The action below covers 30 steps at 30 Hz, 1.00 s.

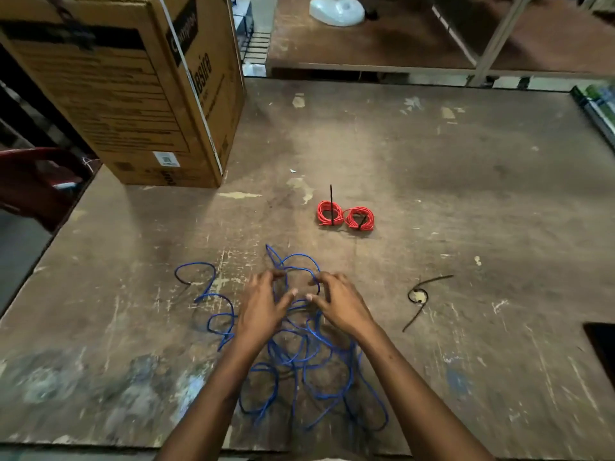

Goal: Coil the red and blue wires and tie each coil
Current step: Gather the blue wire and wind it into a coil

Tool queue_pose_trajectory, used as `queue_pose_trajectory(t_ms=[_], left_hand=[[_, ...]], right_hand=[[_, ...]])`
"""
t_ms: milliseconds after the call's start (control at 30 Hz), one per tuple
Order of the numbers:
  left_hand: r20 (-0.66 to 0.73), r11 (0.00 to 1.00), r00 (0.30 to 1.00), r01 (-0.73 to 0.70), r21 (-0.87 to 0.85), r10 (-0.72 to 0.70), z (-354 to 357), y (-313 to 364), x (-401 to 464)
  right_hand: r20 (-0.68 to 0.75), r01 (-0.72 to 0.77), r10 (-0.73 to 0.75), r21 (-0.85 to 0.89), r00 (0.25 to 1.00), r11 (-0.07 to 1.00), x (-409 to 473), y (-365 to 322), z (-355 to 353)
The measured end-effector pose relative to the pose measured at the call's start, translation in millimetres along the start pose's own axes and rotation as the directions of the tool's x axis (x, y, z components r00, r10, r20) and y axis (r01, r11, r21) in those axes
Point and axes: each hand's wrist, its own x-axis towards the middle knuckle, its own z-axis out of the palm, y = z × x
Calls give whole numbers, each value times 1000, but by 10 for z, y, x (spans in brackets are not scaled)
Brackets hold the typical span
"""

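Two bare forearms, no sleeves, watch or rings visible; left hand (pixel 263 304) and right hand (pixel 339 302) ungloved.

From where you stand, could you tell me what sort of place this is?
Probably a workshop or storeroom: a scuffed wooden workbench, a big cardboard box and metal shelving behind.

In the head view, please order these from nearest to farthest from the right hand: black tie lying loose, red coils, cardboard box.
From the right hand:
1. black tie, loose on the table to its right.
2. red coils, ahead of it, already tied.
3. cardboard box, far left corner.
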Motion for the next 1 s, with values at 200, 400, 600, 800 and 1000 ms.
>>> queue_pose_trajectory(t_ms=[200,400,600,800,1000], left_hand=[[160,960,978,85,265,-131,42,24,-258],[192,942,974,54,332,-124,-1,3,-164],[167,999,986,24,-33,-18,-172,8,-165],[129,913,991,19,-407,37,-556,252,-420],[184,772,978,42,-634,98,-887,599,-552]], right_hand=[[-233,35,57,373,971,927,-167,-278,-63],[-282,131,113,716,953,686,-414,-483,-201],[-306,198,97,794,947,574,-550,-778,-466],[-254,113,67,633,965,766,-605,-777,-675],[-302,22,187,575,935,818,-681,-546,-598]])
